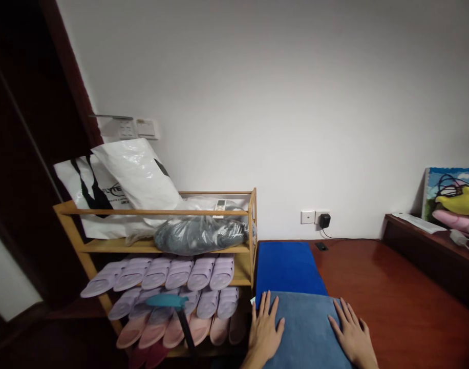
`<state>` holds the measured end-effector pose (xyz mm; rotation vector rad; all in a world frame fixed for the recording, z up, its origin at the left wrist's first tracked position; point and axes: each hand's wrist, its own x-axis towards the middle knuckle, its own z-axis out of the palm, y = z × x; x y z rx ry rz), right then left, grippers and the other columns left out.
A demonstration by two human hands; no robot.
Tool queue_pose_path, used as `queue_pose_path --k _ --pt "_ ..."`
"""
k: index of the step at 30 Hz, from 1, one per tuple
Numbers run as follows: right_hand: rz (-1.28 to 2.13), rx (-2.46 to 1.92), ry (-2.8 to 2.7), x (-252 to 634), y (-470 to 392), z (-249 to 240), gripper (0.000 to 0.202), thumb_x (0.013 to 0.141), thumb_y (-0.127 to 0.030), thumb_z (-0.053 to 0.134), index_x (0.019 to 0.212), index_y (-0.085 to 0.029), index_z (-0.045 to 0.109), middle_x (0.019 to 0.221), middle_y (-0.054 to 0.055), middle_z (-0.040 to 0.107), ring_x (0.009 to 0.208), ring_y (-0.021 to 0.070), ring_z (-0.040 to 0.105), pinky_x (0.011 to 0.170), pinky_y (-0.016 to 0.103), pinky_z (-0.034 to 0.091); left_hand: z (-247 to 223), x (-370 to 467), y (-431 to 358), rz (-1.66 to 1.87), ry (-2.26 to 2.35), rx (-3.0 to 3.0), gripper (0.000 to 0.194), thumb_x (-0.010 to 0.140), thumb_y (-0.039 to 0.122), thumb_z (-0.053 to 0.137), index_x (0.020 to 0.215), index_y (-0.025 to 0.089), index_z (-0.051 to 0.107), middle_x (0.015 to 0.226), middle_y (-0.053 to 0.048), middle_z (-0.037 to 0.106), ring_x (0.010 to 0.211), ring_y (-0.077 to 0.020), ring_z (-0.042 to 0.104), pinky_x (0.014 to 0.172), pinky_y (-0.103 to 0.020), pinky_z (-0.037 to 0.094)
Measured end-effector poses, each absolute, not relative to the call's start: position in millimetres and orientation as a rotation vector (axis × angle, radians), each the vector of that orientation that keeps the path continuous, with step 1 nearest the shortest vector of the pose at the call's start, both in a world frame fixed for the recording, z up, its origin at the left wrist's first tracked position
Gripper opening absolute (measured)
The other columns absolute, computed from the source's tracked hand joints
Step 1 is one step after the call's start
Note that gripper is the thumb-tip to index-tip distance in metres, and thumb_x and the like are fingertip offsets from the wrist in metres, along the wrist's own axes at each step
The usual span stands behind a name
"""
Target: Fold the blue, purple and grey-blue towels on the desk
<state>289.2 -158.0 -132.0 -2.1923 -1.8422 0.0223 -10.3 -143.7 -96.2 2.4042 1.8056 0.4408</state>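
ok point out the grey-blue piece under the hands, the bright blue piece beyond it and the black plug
Grey-blue piece (pixel 308 330), head view: middle of its surface.
Bright blue piece (pixel 289 267), head view: its exposed part.
Black plug (pixel 324 221), head view: its body.

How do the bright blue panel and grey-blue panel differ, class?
Colour: the bright blue panel is vivid; the grey-blue panel is duller. Position: the bright blue panel is nearer the wall than the grey-blue panel. Contact: the left hand and right hand rest on the grey-blue panel; the bright blue panel shows beyond them. Both look flat.
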Motion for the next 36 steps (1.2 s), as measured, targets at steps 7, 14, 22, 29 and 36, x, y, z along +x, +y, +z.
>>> queue_pose_path --k 7,14,22,29,36 --pt "0.036 -2.2 -1.846 289.4 -158.2 -130.9 0.069 0.084 -0.065 0.022 0.142 -0.028 0.029 0.152 0.001 0.023 0.139 0.0205 0.019 0.109 0.047 0.022 -95.6 -10.8 -144.0 0.437 1.795 2.402 0.059 0.09 0.05 0.03 0.145 0.031 0.018 0.155 0.0 0.007 0.141 -0.0246 0.004 0.113 -0.053 0.008" --pt "0.042 -2.197 -1.835 287.8 -159.0 -126.7 0.069 0.084 -0.065 0.022 0.142 -0.028 0.031 0.151 0.001 0.024 0.139 0.0213 0.019 0.109 0.048 0.023 -97.0 -10.5 -142.7 0.445 1.794 2.398 0.059 0.09 0.05 0.03 0.145 0.031 0.02 0.155 0.0 0.008 0.142 -0.0238 0.005 0.113 -0.053 0.009" --pt "0.056 -2.228 -1.848 286.9 -160.3 -123.9 0.07 0.084 -0.065 0.019 0.142 -0.027 0.029 0.152 0.0 0.023 0.139 0.0199 0.018 0.109 0.048 0.023 -99.1 -10.7 -141.8 0.468 1.798 2.409 0.058 0.09 0.052 0.03 0.145 0.033 0.019 0.155 0.001 0.008 0.142 -0.0231 0.005 0.113 -0.053 0.01" --pt "0.05 -2.234 -1.853 286.7 -159.7 -123.0 0.07 0.085 -0.064 0.02 0.143 -0.027 0.029 0.152 0.001 0.022 0.14 0.0205 0.017 0.11 0.047 0.021 -99.5 -10.4 -142.0 0.44 1.809 2.423 0.059 0.091 0.054 0.027 0.145 0.033 0.017 0.155 0.0 0.006 0.141 -0.0242 0.005 0.113 -0.053 0.01" --pt "0.055 -2.269 -1.834 283.6 -166.6 -120.3 0.071 0.084 -0.066 0.018 0.142 -0.027 0.029 0.152 -0.001 0.022 0.14 0.0219 0.013 0.111 0.051 0.017 -95.5 -10.8 -145.1 0.358 1.788 2.455 0.06 0.091 0.057 0.019 0.145 0.031 0.015 0.154 -0.001 0.012 0.141 -0.0244 0.004 0.113 -0.054 0.008"
